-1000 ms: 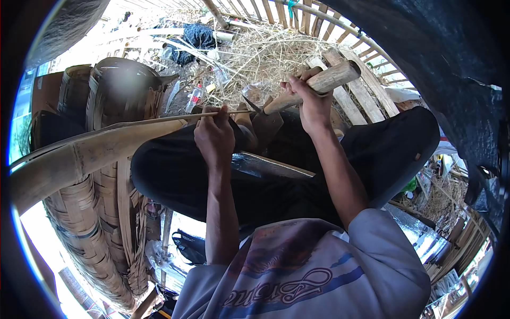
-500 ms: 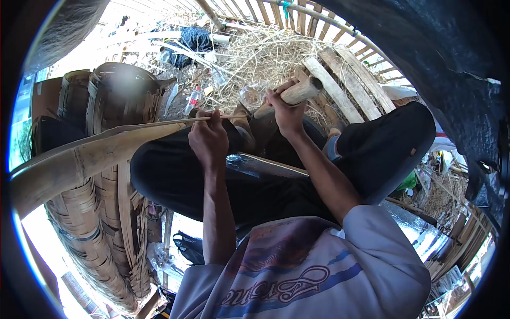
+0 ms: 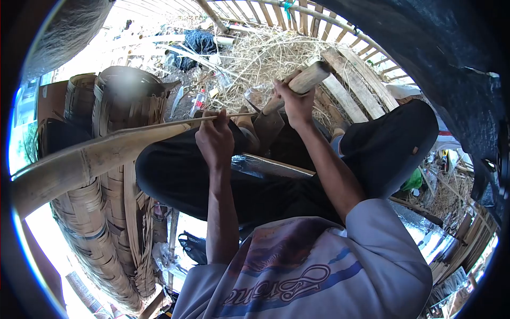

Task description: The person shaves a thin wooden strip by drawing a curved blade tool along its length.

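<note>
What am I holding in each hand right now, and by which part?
Your left hand pinches a thin strip near its far end; your right hand grips a bladed tool by its wooden handle.

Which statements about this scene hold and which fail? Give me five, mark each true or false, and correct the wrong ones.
1. The left hand has its grip on a thin strip. True.
2. The right hand lies flat on the knee with nothing in it. False: it holds a wooden handle.
3. A bottle with a red label is on the ground beyond the left hand. True.
4. The trousers are white. False: they are black.
5. Woven pieces are at the person's left side. True.
</note>
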Demonstrator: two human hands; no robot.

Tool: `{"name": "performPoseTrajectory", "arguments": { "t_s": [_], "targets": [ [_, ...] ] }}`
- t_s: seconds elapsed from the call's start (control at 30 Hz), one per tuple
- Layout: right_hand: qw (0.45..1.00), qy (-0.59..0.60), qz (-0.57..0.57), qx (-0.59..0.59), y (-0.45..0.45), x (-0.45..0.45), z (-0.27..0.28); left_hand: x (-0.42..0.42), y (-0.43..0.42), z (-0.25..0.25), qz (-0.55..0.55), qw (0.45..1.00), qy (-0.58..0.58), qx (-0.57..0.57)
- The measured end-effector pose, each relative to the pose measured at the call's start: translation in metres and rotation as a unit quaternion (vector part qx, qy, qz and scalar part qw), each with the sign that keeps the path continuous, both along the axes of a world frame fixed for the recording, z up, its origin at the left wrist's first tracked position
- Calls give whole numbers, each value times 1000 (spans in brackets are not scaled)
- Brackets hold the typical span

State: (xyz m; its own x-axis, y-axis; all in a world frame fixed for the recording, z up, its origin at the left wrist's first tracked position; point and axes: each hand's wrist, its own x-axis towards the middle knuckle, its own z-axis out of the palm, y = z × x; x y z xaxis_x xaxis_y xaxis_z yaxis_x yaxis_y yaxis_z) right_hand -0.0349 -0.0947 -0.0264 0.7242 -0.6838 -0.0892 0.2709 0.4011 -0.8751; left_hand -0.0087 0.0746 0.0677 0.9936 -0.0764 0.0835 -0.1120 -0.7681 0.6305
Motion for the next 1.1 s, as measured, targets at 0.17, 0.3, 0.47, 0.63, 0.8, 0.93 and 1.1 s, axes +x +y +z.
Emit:
{"name": "performPoseTrajectory", "arguments": {
  "t_s": [0.17, 0.3, 0.47, 0.63, 0.8, 0.93, 1.1],
  "targets": [
    [997, -52, 39, -46, 4, -14, 38, -1, -6, 0, -14, 999, -26, 36],
    [989, 23, 19, -148, 12, -11, -33, 1, -9, 1, -21, 998, -28, 46],
    [997, 19, -3, -80, 0, -12, 23, 3, -11, -2, -19, 998, -28, 47],
    [983, 47, 30, -177, 19, -12, -60, 3, -9, -5, -19, 999, -33, 31],
    [991, 112, 17, -68, -3, -13, -23, 0, -7, -1, -9, 999, -14, 33],
    [1000, -16, 10, -4, 5, -6, -3, 3, -5, -6, -6, 999, -35, 29],
    [983, 101, 31, -152, 2, -8, -67, 2, -9, 3, 6, 999, -3, 32]
  ]
}}
